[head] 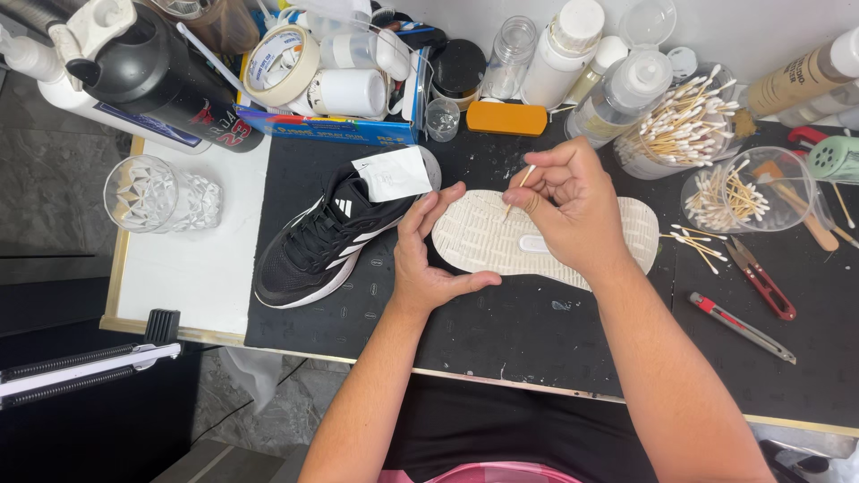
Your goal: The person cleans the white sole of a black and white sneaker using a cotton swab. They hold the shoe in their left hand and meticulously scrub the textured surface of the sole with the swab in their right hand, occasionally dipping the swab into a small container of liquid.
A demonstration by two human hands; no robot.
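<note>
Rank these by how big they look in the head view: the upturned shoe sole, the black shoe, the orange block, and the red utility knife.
1. Upturned shoe sole and black shoe: look about alike, so no ranking between them.
2. Red utility knife.
3. Orange block: shorter than the knife but thicker, so this order is unsure.
</note>
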